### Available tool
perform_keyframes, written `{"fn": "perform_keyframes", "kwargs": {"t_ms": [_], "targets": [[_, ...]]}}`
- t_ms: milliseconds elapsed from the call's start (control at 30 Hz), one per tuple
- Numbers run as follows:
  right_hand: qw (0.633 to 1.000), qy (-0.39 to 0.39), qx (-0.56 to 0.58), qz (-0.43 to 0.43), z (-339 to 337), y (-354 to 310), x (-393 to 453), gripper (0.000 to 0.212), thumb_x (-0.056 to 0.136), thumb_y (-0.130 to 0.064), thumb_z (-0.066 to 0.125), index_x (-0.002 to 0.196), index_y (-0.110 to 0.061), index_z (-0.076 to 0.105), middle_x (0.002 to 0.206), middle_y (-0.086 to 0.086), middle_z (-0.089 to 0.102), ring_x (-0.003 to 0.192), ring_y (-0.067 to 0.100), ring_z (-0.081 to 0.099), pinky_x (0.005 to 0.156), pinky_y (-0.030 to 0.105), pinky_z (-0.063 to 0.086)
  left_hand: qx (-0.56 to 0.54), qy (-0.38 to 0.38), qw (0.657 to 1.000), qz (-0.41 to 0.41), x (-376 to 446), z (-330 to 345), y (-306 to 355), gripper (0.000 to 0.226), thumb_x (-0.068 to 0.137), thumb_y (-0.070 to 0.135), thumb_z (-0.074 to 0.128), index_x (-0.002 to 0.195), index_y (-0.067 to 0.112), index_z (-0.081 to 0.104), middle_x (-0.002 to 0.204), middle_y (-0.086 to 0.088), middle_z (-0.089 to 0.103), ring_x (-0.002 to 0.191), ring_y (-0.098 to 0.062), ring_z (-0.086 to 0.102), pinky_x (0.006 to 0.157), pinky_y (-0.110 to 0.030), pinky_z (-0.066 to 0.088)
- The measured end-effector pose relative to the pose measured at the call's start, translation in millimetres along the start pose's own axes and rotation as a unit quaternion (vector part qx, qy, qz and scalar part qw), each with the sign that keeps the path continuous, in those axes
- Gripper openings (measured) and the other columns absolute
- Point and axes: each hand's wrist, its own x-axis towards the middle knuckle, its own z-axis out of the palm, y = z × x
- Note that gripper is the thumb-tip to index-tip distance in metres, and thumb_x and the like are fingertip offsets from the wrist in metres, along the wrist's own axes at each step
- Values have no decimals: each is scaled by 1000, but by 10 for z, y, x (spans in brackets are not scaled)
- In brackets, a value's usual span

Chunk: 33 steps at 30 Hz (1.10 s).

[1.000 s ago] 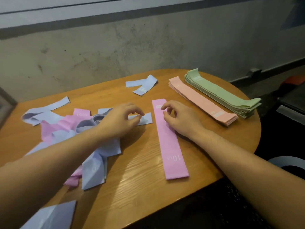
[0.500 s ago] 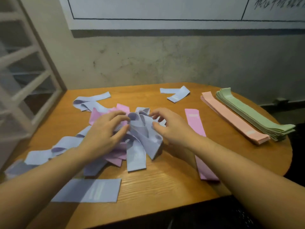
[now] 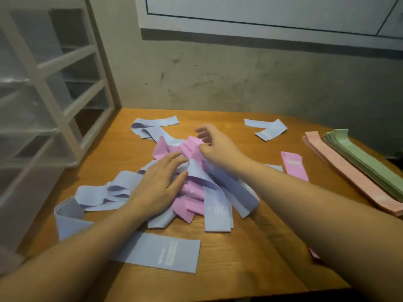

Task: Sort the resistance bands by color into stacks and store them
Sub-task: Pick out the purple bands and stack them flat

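One view only, from my head camera. My left hand (image 3: 160, 184) lies flat, fingers straight, pressing on a tangled heap of blue and pink bands (image 3: 196, 188) in the middle of the wooden table (image 3: 250, 264). My right hand (image 3: 216, 144) reaches over the heap's far side, thumb and fingers pinching a pink band (image 3: 192, 147) at the top. The heap overlaps so much that I cannot count its bands.

Three blue bands lie apart from it: one flat band (image 3: 165, 252) nearest me, partly under my left forearm; one folded band (image 3: 267, 128) at the far side; one looped band (image 3: 152, 125) at the far left. A single flat pink band (image 3: 294, 165) lies right of the heap, mostly hidden by my right forearm. Two sorted stacks sit at the right edge, both cut off by the frame: a peach stack (image 3: 349, 175) and, beside it, a green stack (image 3: 366, 162). A blurred white drawer unit (image 3: 43, 94) stands at the left.
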Motion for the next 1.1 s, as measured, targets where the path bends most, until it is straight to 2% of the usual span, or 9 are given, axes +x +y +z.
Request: {"fn": "perform_keyframes", "kwargs": {"t_ms": [167, 267, 333, 400, 500, 600, 733, 800, 1100], "targets": [[989, 16, -92, 110, 133, 298, 83, 42, 91, -19, 63, 133, -15, 59, 117, 1, 67, 115, 19, 61, 102, 29, 42, 18, -16, 1000, 4, -14, 15, -18, 57, 97, 59, 29, 143, 32, 49, 156, 10, 40, 143, -7, 33, 116, -27, 23], [991, 40, -113, 68, 166, 369, 32, 20, 92, -17, 65, 107, -13, 77, 106, 0, 73, 102, 17, 64, 81, 23, 43, 32, -10, 999, 12, -19, 16, -18, 55, 98, 57, 29, 144, 33, 47, 157, 9, 38, 143, -8, 31, 117, -28, 21], [991, 58, -112, 48, 186, 394, -7, 14, 91, -19, 67, 95, -16, 80, 95, -5, 70, 96, 14, 65, 77, 24, 44, 36, -11, 999, 10, -17, 14, -10, 56, 98, 58, 28, 146, 33, 45, 158, 9, 37, 143, -8, 29, 116, -27, 19], [992, 65, -97, 50, 188, 424, -31, 17, 90, -24, 69, 106, -21, 76, 97, -8, 67, 98, 13, 63, 81, 25, 45, 32, -17, 999, 4, -19, 11, 1, 57, 98, 59, 27, 147, 35, 44, 159, 11, 35, 144, -7, 28, 118, -30, 21], [991, 31, -120, 53, 180, 415, -18, 42, 91, -35, 69, 131, -25, 65, 116, -3, 67, 108, 15, 61, 91, 30, 48, 35, -23, 999, 1, -27, 9, 12, 58, 97, 59, 25, 148, 36, 43, 159, 12, 36, 145, -7, 28, 120, -36, 24], [982, 22, -187, 30, 190, 397, 13, 27, 94, -38, 67, 116, -25, 75, 118, -3, 67, 110, 15, 58, 86, 27, 39, 40, -32, 999, -1, -31, 5, 22, 60, 97, 59, 23, 149, 36, 41, 159, 13, 34, 146, -6, 27, 121, -36, 22], [989, 65, -134, 6, 210, 452, -70, 11, 89, -36, 75, 90, -25, 76, 101, -7, 66, 99, 12, 57, 82, 30, 43, 44, -28, 999, 10, -43, -5, 46, 60, 97, 56, 25, 149, 33, 43, 159, 11, 35, 145, -5, 26, 120, -32, 20], [990, 91, -110, -19, 217, 486, -124, 14, 86, -33, 78, 81, -21, 71, 94, -8, 63, 95, 12, 55, 83, 32, 46, 48, -30, 998, 17, -49, -16, 68, 59, 97, 55, 24, 148, 33, 43, 159, 12, 35, 144, -4, 25, 119, -32, 19], [991, 59, -47, -112, 162, 457, -385, 12, 90, -24, 75, 85, -14, 69, 101, -6, 70, 98, 12, 63, 86, 41, 54, 24, -12, 999, 42, -65, -22, 60, 50, 99, 51, 36, 146, 37, 42, 156, 16, 38, 141, -2, 32, 115, -30, 26]]}}
